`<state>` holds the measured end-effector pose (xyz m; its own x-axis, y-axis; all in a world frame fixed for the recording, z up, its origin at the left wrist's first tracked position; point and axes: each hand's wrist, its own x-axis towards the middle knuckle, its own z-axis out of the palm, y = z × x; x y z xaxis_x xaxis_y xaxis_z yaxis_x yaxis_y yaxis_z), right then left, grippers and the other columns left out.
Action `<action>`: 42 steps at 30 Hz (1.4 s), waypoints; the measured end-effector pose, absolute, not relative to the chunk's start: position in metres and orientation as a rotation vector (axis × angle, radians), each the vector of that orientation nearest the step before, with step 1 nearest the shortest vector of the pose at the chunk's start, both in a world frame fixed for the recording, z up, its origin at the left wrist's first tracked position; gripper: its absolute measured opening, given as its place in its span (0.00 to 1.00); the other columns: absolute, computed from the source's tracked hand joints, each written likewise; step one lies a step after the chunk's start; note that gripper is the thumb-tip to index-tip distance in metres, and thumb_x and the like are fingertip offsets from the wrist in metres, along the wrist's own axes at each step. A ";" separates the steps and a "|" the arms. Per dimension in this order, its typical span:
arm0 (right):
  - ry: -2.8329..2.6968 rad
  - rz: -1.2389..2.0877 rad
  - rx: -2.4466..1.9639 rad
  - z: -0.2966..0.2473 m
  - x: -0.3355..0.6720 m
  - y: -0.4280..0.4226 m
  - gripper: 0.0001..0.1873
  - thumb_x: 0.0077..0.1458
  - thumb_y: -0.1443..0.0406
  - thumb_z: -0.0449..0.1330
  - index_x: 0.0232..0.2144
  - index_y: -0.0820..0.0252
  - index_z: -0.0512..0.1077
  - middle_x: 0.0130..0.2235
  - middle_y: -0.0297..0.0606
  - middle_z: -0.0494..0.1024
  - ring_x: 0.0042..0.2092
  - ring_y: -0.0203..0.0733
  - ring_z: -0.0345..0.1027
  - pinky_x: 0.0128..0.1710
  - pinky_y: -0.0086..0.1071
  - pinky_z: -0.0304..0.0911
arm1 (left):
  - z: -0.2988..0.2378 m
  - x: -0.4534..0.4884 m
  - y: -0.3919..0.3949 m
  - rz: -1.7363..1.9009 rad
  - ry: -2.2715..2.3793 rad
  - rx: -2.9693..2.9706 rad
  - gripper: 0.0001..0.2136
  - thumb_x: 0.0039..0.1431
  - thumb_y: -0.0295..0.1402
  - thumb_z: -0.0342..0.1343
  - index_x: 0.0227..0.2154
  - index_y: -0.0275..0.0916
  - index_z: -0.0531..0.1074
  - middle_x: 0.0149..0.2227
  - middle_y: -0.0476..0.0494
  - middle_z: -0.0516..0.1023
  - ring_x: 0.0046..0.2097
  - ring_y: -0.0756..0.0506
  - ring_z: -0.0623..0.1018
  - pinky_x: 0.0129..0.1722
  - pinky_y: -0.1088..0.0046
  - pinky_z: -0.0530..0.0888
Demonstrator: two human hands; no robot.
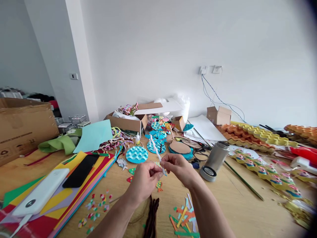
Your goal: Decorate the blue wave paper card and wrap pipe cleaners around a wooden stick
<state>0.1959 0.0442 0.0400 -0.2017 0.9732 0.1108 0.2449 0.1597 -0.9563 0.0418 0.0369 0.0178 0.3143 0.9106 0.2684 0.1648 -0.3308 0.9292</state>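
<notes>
Over the middle of the table, my left hand (146, 178) and my right hand (177, 167) meet with their fingers pinched. A slim white stick-like piece (155, 147) rises from the fingers of my right hand, tilted to the left. My left fingertips close beside its lower end, on something small that they mostly cover. Below the hands lies a patterned paper fish (159, 185). Round blue wavy discs (137, 154) lie just beyond, with a small glue bottle (137, 138) behind them.
Coloured paper sheets (61, 198) carry a black phone (81, 170) and a white power bank (41, 191) at left. Paper strips (185, 218) and dark yarn (151, 218) lie near me. A steel flask (218, 155), green stick (244, 180) and egg-carton pieces (268, 173) stand right.
</notes>
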 end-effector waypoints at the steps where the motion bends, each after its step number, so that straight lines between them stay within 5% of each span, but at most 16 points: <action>1: -1.580 1.135 -1.195 0.040 0.196 0.044 0.08 0.44 0.62 0.60 0.21 0.61 0.69 0.21 0.30 0.67 0.24 0.33 0.57 0.24 0.28 0.52 | 0.018 0.042 0.036 1.094 0.974 1.729 0.06 0.50 0.31 0.56 0.26 0.34 0.75 0.28 0.41 0.78 0.30 0.46 0.74 0.31 0.72 0.69; 12: -1.518 1.011 -1.146 0.046 0.193 0.040 0.12 0.49 0.57 0.60 0.25 0.60 0.67 0.21 0.28 0.65 0.22 0.32 0.56 0.23 0.27 0.52 | 0.027 0.035 0.037 1.031 0.850 1.198 0.10 0.40 0.36 0.64 0.22 0.33 0.73 0.18 0.50 0.71 0.17 0.56 0.63 0.15 0.80 0.55; 19: -1.805 0.747 -0.826 0.052 0.192 0.029 0.10 0.58 0.64 0.54 0.40 0.55 0.73 0.45 0.39 0.72 0.41 0.39 0.65 0.38 0.31 0.61 | 0.031 0.028 0.040 0.981 0.745 0.952 0.12 0.37 0.34 0.68 0.22 0.33 0.73 0.18 0.50 0.72 0.16 0.58 0.65 0.16 0.82 0.53; 29: -1.763 0.905 -0.999 0.045 0.182 0.034 0.10 0.56 0.60 0.57 0.30 0.61 0.71 0.26 0.33 0.71 0.28 0.35 0.62 0.29 0.29 0.58 | 0.030 0.025 0.042 1.056 0.618 0.867 0.11 0.37 0.33 0.69 0.21 0.33 0.74 0.19 0.50 0.72 0.17 0.58 0.64 0.14 0.84 0.53; 42: -1.613 0.963 -0.989 0.047 0.166 0.031 0.15 0.53 0.54 0.59 0.28 0.61 0.68 0.23 0.30 0.67 0.24 0.32 0.56 0.23 0.26 0.52 | 0.034 0.030 0.041 1.318 0.767 0.907 0.13 0.37 0.36 0.67 0.22 0.33 0.73 0.18 0.52 0.70 0.18 0.57 0.65 0.15 0.83 0.56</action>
